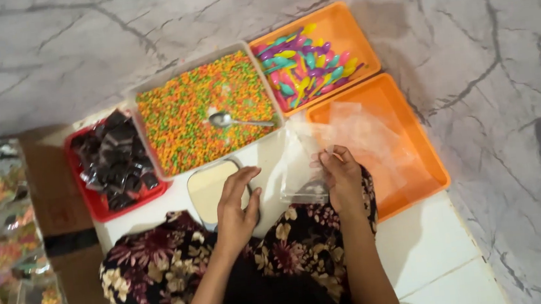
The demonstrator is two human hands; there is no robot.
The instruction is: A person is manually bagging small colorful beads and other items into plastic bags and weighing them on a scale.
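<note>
At the far left a heap of filled clear packets (5, 247) lies beside a strip of brown cardboard (54, 210), so that side offers little room for an elbow. Next comes the red tray (96, 206) of dark wrapped pieces, its right wall pressed against the grey tray (148, 91) full of small orange, green and yellow sweets, where a metal spoon (232, 120) rests bowl-left with its handle pointing right. Below that tray the left hand (236, 204) lies open and relaxed, fingers spread and empty, resting on a small cream-topped scale (211, 186) at the edge of the floral-clad lap. To its right the right hand (341, 178) pinches a thin clear plastic bag (304, 168) between thumb and fingertips, the bag hanging over the white surface between scale and trays. Judging from this, the bag's mouth wants opening with both hands before any scooping, held low and near the sweets so nothing spills across the gap. Above right sits an orange tray (364, 33) of small coloured plastic spoons, and just below it a second orange tray (429, 171) holding more clear bags, its near rim touching the right wrist. The freest room seems to be the white tile (429, 249) at lower right; the marble floor (506, 86) beyond is open but out of easy reach.
</note>
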